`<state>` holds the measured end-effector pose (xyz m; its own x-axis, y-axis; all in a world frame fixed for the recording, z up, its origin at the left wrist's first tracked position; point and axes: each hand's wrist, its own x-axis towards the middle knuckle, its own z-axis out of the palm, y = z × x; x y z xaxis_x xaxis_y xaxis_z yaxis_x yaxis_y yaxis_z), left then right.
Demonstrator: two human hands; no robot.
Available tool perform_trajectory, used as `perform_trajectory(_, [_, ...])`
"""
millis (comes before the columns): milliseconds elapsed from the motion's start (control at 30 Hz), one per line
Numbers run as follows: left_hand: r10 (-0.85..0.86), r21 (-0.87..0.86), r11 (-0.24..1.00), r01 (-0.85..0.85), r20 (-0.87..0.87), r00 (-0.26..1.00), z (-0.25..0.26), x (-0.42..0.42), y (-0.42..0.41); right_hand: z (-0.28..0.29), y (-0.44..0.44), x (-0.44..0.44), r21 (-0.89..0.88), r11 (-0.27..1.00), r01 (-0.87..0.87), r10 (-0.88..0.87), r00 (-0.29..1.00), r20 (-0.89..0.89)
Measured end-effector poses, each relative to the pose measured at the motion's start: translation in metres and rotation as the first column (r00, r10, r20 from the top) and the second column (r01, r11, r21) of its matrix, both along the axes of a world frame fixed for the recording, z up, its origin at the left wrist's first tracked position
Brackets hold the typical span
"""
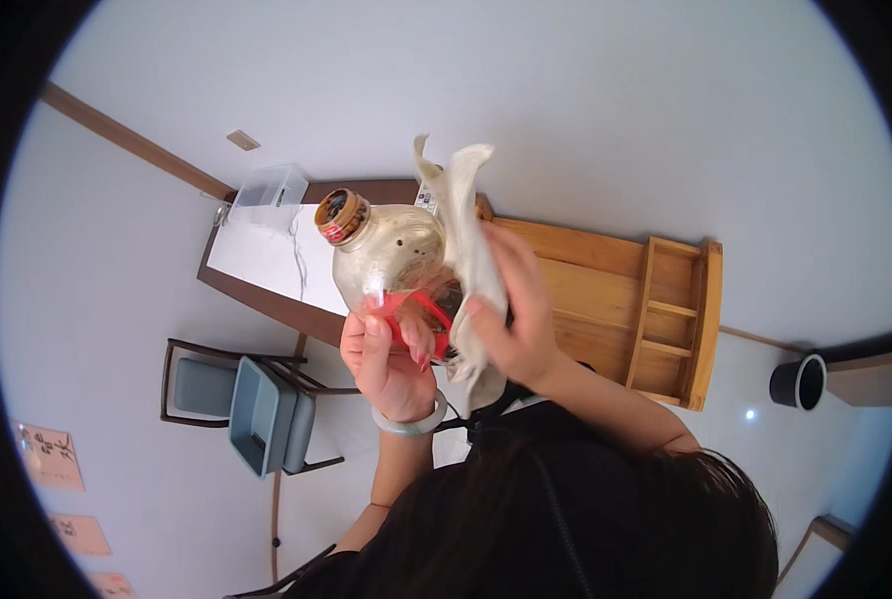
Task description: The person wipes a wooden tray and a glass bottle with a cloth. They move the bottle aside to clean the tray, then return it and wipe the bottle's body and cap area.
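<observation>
Pinched in my left hand [397, 367] is a transparent plastic bottle [386, 239] with a red part [423, 322], perhaps a handle or label. Some fingertips of this hand show beside or through the red part. The bottle's brown-rimmed neck [342, 216] points up and left, and dark spots mark its shoulder. My right hand [517, 311] grips a cream-coloured cloth [470, 247] against the bottle's right end, covering that end. Loose folds of cloth stick up above the bottle and hang below it. A pale bangle circles my left wrist.
Behind my hands stands a desk with a white top [259, 258], bearing a clear plastic box [270, 198] and a white keypad device [426, 199]. A wooden compartmented unit [603, 292] adjoins it. At left, a blue-grey basin [262, 419] rests on a chair [202, 393]. A black bin [798, 382] stands right.
</observation>
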<state>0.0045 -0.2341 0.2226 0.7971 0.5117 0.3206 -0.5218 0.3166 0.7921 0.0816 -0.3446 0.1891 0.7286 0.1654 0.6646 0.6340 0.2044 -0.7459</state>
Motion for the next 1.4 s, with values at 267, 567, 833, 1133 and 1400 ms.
perform_trajectory(267, [0.228,-0.123,0.965,-0.232,-0.046,0.972,0.006,0.009,-0.004,-0.011,0.017,-0.025,-0.025,0.967,0.255,-0.226,0.892,0.392])
perform_trajectory(567, [0.016,-0.071,0.997,-0.013,0.049,0.999,0.002,0.006,0.001,-0.001,0.004,0.006,0.034,0.998,-0.045,0.041,0.994,0.104])
perform_trajectory(833, [0.013,-0.077,0.997,-0.011,0.026,1.0,0.001,0.005,0.002,-0.002,0.004,0.003,0.092,0.991,-0.098,0.103,0.993,-0.06])
perform_trajectory(1133, [0.136,-0.088,0.986,-0.139,-0.044,0.99,0.008,0.006,-0.006,-0.021,0.016,-0.019,-0.043,0.975,0.217,-0.184,0.904,0.387])
perform_trajectory(1400, [0.021,0.022,1.0,-0.022,0.023,1.0,0.004,0.001,0.003,-0.02,0.005,0.009,0.121,0.966,-0.228,0.235,0.971,-0.041])
